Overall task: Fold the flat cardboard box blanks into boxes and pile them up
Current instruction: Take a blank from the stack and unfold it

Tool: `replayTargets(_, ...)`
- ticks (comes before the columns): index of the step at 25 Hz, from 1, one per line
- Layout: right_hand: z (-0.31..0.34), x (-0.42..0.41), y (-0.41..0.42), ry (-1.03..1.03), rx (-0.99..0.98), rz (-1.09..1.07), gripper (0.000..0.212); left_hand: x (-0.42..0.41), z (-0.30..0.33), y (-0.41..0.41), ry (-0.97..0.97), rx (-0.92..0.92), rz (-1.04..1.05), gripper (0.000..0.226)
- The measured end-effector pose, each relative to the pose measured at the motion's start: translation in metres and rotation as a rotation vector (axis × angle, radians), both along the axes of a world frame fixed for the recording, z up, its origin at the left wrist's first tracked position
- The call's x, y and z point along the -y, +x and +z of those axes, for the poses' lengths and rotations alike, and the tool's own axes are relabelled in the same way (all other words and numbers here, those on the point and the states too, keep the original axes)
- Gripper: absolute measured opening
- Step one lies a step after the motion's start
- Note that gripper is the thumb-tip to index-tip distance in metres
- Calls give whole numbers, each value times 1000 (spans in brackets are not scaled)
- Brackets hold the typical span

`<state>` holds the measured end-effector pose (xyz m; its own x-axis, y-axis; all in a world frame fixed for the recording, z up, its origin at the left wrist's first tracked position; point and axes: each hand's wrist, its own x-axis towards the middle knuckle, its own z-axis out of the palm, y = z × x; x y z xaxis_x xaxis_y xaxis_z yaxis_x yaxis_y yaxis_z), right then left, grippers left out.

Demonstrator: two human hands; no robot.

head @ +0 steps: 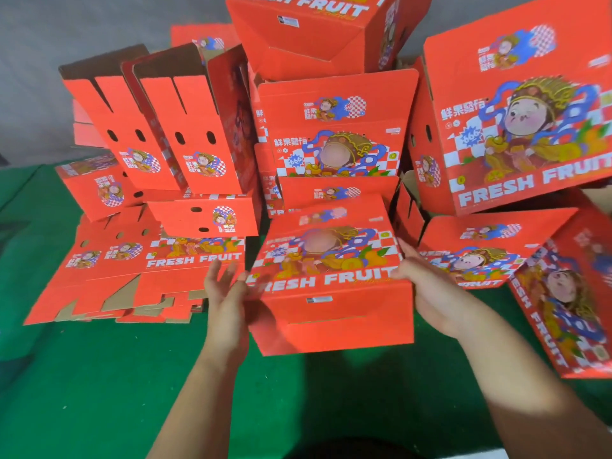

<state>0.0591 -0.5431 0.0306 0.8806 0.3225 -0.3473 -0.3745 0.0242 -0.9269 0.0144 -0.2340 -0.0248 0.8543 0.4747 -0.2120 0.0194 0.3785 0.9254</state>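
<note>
Your work surface is a green felt-like cloth (99,376), dotted with small pale specks. Behind it you have a plain grey backdrop (82,24). A dark rounded shape (347,450) sits at your bottom edge; identity unclear.

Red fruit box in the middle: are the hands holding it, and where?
Yes. The folded red fruit box is pressed between both hands: left hand against its left side, right hand against its right side.
</note>
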Motion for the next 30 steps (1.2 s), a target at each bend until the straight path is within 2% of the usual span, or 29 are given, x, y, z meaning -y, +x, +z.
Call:
replayTargets(1,-8,3,-6,-34,93,3,71,-1,-6,-3,-67,-113,-80,70)
replayTargets(2,-13,4,-7,-110,172,24,82,0,-12,-6,-83,-217,-170,60)
replayTargets(3,-18,5,-10,-189,231,60,85,1,-19,-9,-31,-280,-246,49)
replayTargets(6,-39,14,-24,-263,315,-28,73,4,-40,-21,258,-231,-307,50)
replayTargets(8,-49,20,-35,-254,328,-171,65,12,-47,-26,374,-168,-292,48)
replayTargets(10,-59,30,-45,-249,319,-222,66,26,-58,-25,482,-142,-275,49)
replayTargets(14,-75,54,-55,-298,325,-344,44,55,-67,-27,490,-145,-365,59)
replayTargets(17,-84,55,-59,-338,326,-490,28,59,-72,-27,419,-197,-407,45)
replayTargets(20,-100,49,-73,-324,291,-503,29,57,-71,-28,475,-268,-436,40)
replayTargets(23,-116,67,-74,-442,135,-630,28,75,-60,-23,419,-253,-572,38)
replayTargets(25,-115,83,-63,-528,27,-771,40,94,-49,-11,334,-175,-708,55)
replayTargets(27,-109,83,-55,-584,-36,-885,70,120,-39,8,291,-143,-899,78)
replayTargets(28,-108,74,-52,-567,-15,-888,90,136,-36,16,322,-126,-1002,86)
replayTargets(30,-122,47,-53,-559,8,-759,122,171,-32,33,512,-108,-1197,93)
